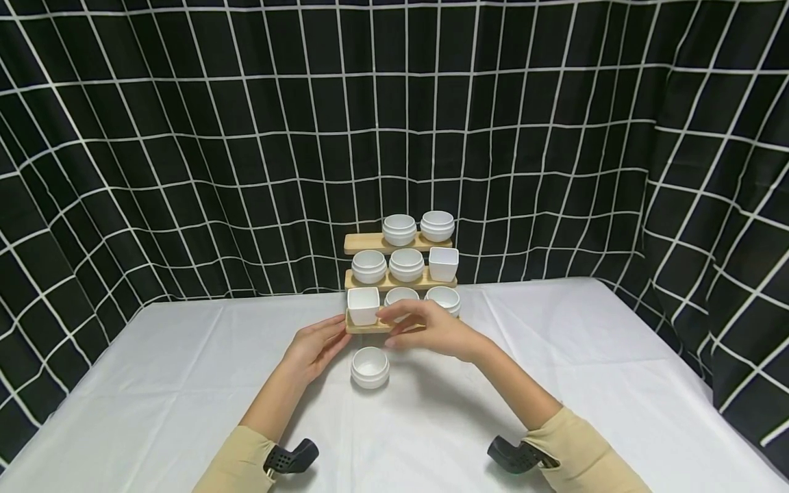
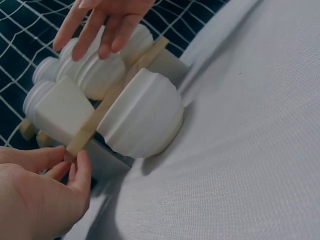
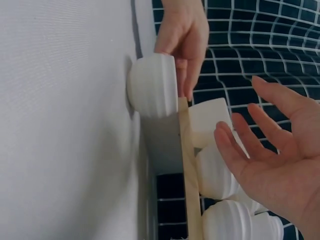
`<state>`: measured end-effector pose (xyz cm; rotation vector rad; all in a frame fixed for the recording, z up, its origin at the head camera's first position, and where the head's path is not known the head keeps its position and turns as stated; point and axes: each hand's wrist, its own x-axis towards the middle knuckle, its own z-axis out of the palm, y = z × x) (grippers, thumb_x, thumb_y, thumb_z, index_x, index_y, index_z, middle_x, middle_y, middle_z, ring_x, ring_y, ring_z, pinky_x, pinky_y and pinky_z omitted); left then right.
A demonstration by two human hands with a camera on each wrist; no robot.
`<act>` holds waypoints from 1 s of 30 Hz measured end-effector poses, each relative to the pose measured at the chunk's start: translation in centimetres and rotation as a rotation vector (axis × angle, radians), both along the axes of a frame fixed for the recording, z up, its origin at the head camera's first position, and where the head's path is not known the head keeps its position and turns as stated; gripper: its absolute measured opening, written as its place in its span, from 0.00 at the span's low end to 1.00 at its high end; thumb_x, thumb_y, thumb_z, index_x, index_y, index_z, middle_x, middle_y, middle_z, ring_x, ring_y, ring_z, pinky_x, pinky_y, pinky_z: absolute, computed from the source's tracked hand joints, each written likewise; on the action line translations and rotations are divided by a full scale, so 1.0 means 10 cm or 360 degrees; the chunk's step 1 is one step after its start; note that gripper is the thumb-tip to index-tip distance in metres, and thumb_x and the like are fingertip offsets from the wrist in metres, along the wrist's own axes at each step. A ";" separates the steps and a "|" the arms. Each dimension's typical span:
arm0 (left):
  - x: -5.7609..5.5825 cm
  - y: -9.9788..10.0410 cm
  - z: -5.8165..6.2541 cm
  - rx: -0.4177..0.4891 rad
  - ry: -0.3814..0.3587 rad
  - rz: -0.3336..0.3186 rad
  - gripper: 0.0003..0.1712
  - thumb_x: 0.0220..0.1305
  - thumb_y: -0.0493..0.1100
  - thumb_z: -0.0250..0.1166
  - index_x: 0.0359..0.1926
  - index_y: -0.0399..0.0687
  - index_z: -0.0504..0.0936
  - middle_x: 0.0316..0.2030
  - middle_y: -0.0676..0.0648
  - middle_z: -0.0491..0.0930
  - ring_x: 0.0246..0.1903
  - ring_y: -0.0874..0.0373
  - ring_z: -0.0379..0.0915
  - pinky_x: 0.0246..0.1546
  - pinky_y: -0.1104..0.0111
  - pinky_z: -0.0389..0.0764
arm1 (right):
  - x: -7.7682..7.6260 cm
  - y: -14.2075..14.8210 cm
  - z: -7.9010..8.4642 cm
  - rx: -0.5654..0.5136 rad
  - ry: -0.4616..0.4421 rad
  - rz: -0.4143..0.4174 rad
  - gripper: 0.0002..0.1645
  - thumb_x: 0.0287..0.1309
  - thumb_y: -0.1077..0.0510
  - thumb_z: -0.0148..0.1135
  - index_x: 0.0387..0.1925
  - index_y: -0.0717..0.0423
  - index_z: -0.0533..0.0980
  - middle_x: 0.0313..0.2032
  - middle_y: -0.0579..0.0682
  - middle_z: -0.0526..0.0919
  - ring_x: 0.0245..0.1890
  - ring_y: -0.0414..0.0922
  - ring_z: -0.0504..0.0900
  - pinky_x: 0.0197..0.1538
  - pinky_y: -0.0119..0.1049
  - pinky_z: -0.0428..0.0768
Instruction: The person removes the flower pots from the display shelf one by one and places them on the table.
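Observation:
A three-tier wooden shelf [image 1: 368, 329] bears white bowls on each step. My left hand [image 1: 316, 348] is at the left end of its lowest step; in the left wrist view, thumb and fingers pinch the end of the wooden board [image 2: 82, 135]. On that step stand a square white cup [image 1: 364, 306] and two round bowls, one [image 1: 402, 294] partly hidden by my right hand [image 1: 440, 330]. That hand hovers before the step with fingers spread and nothing held, as the right wrist view shows. A round white bowl [image 1: 370, 368] sits on the table in front of the shelf.
Three vessels stand on the middle step, among them a square cup [image 1: 444, 264]. Two round bowls, including one at the right [image 1: 437, 226], occupy the top step. A white cloth covers the table [image 1: 185, 383]; a black gridded curtain [image 1: 277, 137] hangs behind.

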<state>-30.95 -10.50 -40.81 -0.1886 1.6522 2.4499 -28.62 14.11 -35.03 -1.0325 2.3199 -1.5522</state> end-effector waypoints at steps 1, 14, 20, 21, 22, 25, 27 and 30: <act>0.00 0.00 0.00 0.0002 0.0000 0.0001 0.26 0.79 0.28 0.55 0.73 0.23 0.66 0.71 0.25 0.68 0.45 0.62 0.82 0.63 0.71 0.84 | 0.00 0.00 0.01 0.0001 0.0002 -0.0007 0.28 0.63 0.68 0.71 0.63 0.73 0.76 0.62 0.70 0.80 0.54 0.63 0.86 0.60 0.42 0.88; 0.01 0.02 0.00 0.0008 0.0003 0.0030 0.26 0.78 0.27 0.55 0.72 0.23 0.67 0.71 0.26 0.69 0.43 0.64 0.83 0.62 0.71 0.85 | 0.00 0.09 0.10 -0.0032 -0.0037 -0.0091 0.28 0.65 0.67 0.69 0.64 0.72 0.75 0.62 0.70 0.80 0.53 0.54 0.86 0.55 0.31 0.88; 0.00 0.03 0.00 0.0005 -0.0028 0.0059 0.25 0.78 0.27 0.56 0.72 0.24 0.69 0.70 0.26 0.70 0.41 0.64 0.83 0.60 0.72 0.85 | 0.00 0.15 0.16 -0.0050 -0.0032 -0.0140 0.28 0.66 0.67 0.68 0.65 0.71 0.75 0.62 0.69 0.80 0.56 0.58 0.85 0.56 0.30 0.88; 0.00 0.03 0.00 0.0006 -0.0028 0.0059 0.25 0.78 0.27 0.56 0.72 0.24 0.68 0.70 0.26 0.70 0.42 0.64 0.83 0.60 0.72 0.85 | 0.00 0.16 0.17 -0.0050 -0.0026 -0.0156 0.27 0.66 0.67 0.68 0.65 0.71 0.75 0.62 0.68 0.81 0.56 0.58 0.85 0.55 0.30 0.88; 0.00 0.03 0.00 0.0009 -0.0030 0.0061 0.25 0.78 0.27 0.56 0.72 0.24 0.68 0.70 0.26 0.70 0.42 0.63 0.83 0.60 0.72 0.85 | 0.00 0.18 0.18 -0.0052 -0.0021 -0.0168 0.27 0.66 0.67 0.68 0.65 0.70 0.76 0.61 0.68 0.81 0.55 0.58 0.85 0.55 0.30 0.88; 0.00 0.03 0.00 0.0012 -0.0034 0.0067 0.25 0.78 0.27 0.56 0.72 0.24 0.68 0.70 0.26 0.70 0.42 0.63 0.83 0.61 0.72 0.85 | 0.00 0.22 0.21 -0.0060 -0.0003 -0.0194 0.27 0.66 0.65 0.69 0.65 0.70 0.76 0.61 0.67 0.81 0.54 0.56 0.85 0.55 0.30 0.88; 0.00 0.03 0.00 0.0016 -0.0036 0.0071 0.26 0.78 0.27 0.56 0.72 0.24 0.68 0.71 0.26 0.70 0.42 0.63 0.83 0.60 0.72 0.85 | 0.00 0.24 0.23 -0.0055 0.0001 -0.0217 0.27 0.66 0.64 0.69 0.65 0.69 0.76 0.61 0.66 0.82 0.54 0.53 0.85 0.53 0.29 0.87; 0.00 0.03 -0.01 0.0021 -0.0038 0.0071 0.26 0.78 0.27 0.56 0.72 0.24 0.68 0.71 0.26 0.69 0.42 0.63 0.83 0.60 0.72 0.85 | -0.01 0.28 0.25 -0.0066 -0.0004 -0.0233 0.28 0.66 0.63 0.68 0.65 0.69 0.76 0.60 0.65 0.82 0.53 0.50 0.85 0.52 0.30 0.88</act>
